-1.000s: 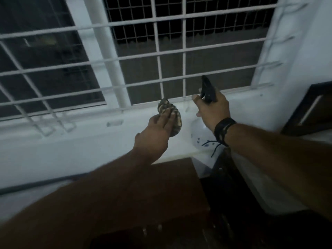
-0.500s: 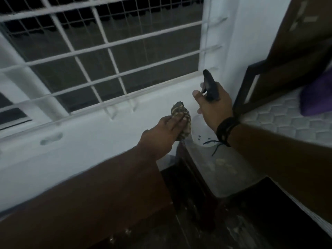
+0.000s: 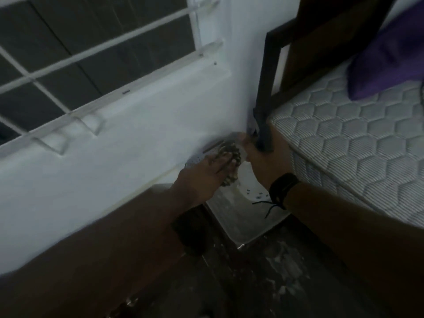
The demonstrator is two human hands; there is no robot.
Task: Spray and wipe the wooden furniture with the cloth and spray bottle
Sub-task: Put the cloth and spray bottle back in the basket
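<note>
My left hand (image 3: 202, 177) is closed on a bunched patterned cloth (image 3: 230, 180), held low against the white wall below the window. Right beside it, my right hand (image 3: 263, 164) grips the spray bottle (image 3: 249, 188); its pale body with blue marks hangs below my palm, and its dark head blends with the bed post behind it. The dark wooden bed frame (image 3: 321, 42) rises at the upper right. A small wooden bedside stand with a pale top (image 3: 243, 226) sits under both hands.
A quilted mattress (image 3: 344, 138) with a purple pillow (image 3: 390, 56) fills the right side. A white window grille (image 3: 96, 51) and sill take up the upper left. The dark speckled floor (image 3: 263, 271) lies below, in the narrow gap between wall and bed.
My view has swung right and down, from the window to the bed corner. Both hands have dropped lower, toward the bedside stand, still holding the cloth and the bottle.
</note>
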